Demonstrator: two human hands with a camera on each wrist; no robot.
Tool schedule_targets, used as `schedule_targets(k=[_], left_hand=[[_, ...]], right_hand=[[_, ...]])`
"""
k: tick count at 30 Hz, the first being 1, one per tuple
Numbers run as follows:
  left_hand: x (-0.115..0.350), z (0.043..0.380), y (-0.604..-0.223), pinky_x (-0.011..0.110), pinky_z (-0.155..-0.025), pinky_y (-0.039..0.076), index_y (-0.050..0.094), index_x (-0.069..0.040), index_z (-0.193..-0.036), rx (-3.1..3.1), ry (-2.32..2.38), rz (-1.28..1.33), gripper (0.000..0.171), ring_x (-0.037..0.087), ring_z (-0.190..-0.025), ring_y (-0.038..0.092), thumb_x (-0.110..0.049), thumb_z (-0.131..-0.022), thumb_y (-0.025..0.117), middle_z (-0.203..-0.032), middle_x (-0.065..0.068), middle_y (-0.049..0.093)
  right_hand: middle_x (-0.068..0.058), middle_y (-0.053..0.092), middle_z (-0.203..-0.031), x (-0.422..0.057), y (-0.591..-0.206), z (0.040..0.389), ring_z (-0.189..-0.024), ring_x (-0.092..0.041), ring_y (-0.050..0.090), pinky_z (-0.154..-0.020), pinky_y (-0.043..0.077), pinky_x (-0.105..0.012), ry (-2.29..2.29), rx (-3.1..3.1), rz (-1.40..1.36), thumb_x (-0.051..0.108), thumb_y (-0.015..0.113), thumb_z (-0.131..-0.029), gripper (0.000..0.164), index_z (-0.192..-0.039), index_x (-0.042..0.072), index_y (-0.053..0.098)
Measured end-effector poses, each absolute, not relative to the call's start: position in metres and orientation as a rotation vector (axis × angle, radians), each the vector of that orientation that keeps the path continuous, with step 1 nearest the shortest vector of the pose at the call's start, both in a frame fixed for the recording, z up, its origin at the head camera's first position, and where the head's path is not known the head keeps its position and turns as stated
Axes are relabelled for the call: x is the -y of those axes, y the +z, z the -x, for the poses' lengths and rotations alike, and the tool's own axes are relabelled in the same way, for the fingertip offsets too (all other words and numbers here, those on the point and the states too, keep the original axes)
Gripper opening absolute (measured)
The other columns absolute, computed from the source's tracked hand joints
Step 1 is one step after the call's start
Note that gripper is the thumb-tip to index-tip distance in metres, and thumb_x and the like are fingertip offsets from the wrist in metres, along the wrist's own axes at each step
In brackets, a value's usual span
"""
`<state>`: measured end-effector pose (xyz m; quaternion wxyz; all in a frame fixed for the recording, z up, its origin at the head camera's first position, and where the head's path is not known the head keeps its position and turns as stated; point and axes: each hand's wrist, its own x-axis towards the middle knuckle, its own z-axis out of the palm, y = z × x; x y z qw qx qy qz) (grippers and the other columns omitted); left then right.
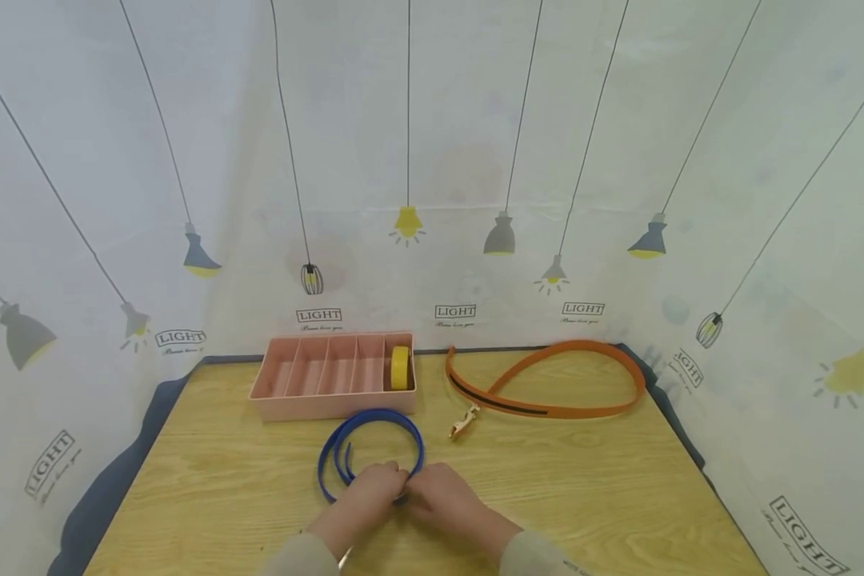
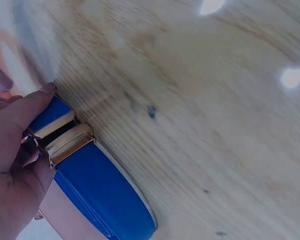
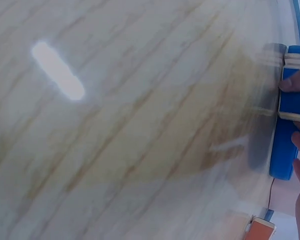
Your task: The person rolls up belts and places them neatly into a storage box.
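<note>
A blue belt lies in a loose coil on the table, its free end curled inside the loop. At the near side of the coil, my left hand and right hand meet over its buckle. In the left wrist view, the left thumb presses the blue-faced, gold-edged buckle with fingers behind it. The right wrist view shows the right thumb and fingers pinching the same buckle. An orange belt with a gold buckle lies in an open loop to the right.
Behind the coil stands a pink tray divided into several compartments. Its rightmost compartment holds a yellow coiled item, seemingly a rolled belt. A white lamp-printed curtain surrounds the wooden table at the back and sides.
</note>
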<state>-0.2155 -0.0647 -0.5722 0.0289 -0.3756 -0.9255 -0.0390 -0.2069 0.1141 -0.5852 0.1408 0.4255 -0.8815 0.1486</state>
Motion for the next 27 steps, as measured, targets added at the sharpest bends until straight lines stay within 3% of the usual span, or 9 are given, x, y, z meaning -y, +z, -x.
schedule_targets(k=[13, 21, 27], left_hand=[[0.075, 0.215, -0.573, 0.032, -0.06, 0.048, 0.063, -0.015, -0.094, 2.964, -0.33, 1.075, 0.03, 0.015, -0.07, 0.055, -0.021, -0.072, 0.082, -0.079, -0.005, 0.052], [0.089, 0.215, -0.571, 0.03, -0.057, 0.044, 0.063, -0.014, -0.093, 2.988, -0.301, 1.085, 0.016, 0.011, -0.065, 0.047, -0.018, -0.081, 0.072, -0.076, -0.007, 0.047], [0.089, 0.213, -0.566, 0.031, -0.058, 0.045, 0.063, -0.013, -0.098, 3.003, -0.278, 1.088, 0.025, 0.014, -0.069, 0.049, -0.024, -0.079, 0.076, -0.078, -0.005, 0.048]], right_hand=[[0.014, 0.066, -0.08, -0.121, -0.585, 0.207, -0.071, -0.003, 0.057, -0.066, 0.044, -0.021, 0.531, 2.638, -1.132, 0.012, 0.075, -0.08, 0.012, -0.086, 0.022, 0.07], [0.012, 0.069, -0.088, -0.138, -0.582, 0.208, -0.078, -0.005, 0.06, -0.073, 0.048, -0.023, 0.518, 2.645, -1.186, 0.009, 0.072, -0.082, 0.021, -0.099, 0.02, 0.075], [0.012, 0.069, -0.087, -0.142, -0.577, 0.206, -0.075, -0.003, 0.06, -0.07, 0.047, -0.021, 0.453, 2.655, -1.272, 0.007, 0.071, -0.082, 0.021, -0.098, 0.019, 0.076]])
